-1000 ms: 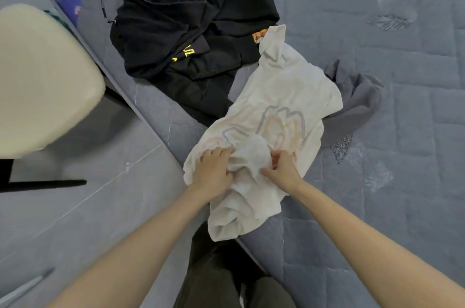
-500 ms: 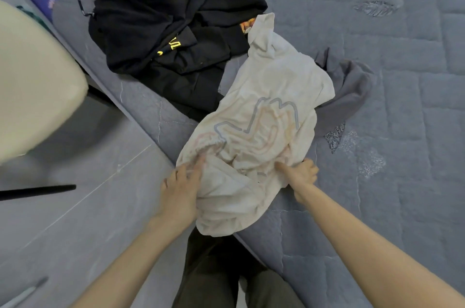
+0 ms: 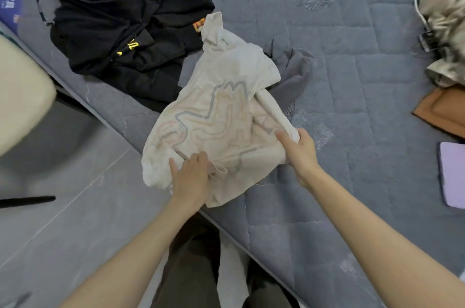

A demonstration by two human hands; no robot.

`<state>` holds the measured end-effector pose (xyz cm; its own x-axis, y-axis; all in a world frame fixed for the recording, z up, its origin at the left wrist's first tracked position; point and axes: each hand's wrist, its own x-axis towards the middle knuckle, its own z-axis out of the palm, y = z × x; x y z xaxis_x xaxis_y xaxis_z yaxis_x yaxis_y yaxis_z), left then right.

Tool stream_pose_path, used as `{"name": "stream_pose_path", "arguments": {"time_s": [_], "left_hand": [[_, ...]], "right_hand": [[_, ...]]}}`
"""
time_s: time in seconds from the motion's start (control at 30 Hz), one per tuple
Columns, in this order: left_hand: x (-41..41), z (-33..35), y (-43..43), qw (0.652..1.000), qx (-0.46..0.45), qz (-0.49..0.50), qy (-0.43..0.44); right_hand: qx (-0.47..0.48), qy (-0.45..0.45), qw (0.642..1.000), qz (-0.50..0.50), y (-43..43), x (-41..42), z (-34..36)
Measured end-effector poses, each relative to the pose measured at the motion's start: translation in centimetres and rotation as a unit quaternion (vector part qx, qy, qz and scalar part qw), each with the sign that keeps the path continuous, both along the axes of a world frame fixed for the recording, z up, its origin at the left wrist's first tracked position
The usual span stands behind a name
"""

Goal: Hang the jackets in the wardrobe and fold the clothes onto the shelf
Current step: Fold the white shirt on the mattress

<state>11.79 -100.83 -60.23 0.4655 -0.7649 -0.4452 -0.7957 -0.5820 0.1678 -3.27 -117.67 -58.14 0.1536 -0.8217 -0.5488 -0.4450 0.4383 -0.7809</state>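
Cream shirt (image 3: 221, 111) lies on the grey mattress (image 3: 352, 69); our right hand (image 3: 299, 154) grips its edge, our left hand (image 3: 191, 178) rests on it (pinching or not, we cannot tell).

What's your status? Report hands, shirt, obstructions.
Left hand, right hand grip cream printed fabric shirt. Shirt crumpled on grey quilted mattress, not folded. Black jacket and dark grey garment crowd its far end.
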Motion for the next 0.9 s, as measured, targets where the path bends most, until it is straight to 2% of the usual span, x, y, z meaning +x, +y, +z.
{"name": "stream_pose_path", "arguments": {"time_s": [0.1,0.2,0.3,0.43,0.5,0.57,0.67,0.73,0.8,0.9], "left_hand": [[-2.9,1.7,-0.4,0.995,-0.071,0.017,0.075],[-7.3,3.1,-1.4,0.991,-0.062,-0.002,0.115],[-13.1,4.0,-2.2,0.98,-0.054,-0.012,0.192],[-21.4,4.4,-2.8,0.949,-0.012,-0.029,0.313],[-25.6,4.4,-2.9,0.927,0.032,-0.078,0.367],[-29.2,4.0,-2.7,0.902,0.097,-0.13,0.399],[-32.1,3.2,-2.1,0.876,0.205,-0.183,0.396],[-32.0,2.9,-1.5,0.879,0.238,-0.202,0.36],[-30.7,2.8,-0.8,0.904,0.213,-0.188,0.32],[-27.2,2.7,0.3,0.943,0.136,-0.089,0.29]], "right_hand": [[-0.017,0.001,0.999,-0.036,-1.0,-3.9,2.1],[-0.02,-0.013,0.996,-0.087,-1.8,-8.7,4.1],[-0.077,0.021,0.992,-0.097,-2.4,-14.9,6.1],[-0.131,0.066,0.971,-0.189,-2.4,-23.9,8.3],[-0.144,0.083,0.952,-0.256,-1.8,-28.4,8.6],[-0.157,0.121,0.941,-0.276,-0.8,-32.0,8.3],[-0.097,0.227,0.955,-0.167,1.1,-35.6,6.3],[-0.049,0.275,0.957,-0.08,2.5,-36.6,4.6],[-0.033,0.286,0.958,-0.012,3.9,-36.3,3.4],[0.003,0.258,0.965,0.049,6.1,-34.2,2.5]]}}
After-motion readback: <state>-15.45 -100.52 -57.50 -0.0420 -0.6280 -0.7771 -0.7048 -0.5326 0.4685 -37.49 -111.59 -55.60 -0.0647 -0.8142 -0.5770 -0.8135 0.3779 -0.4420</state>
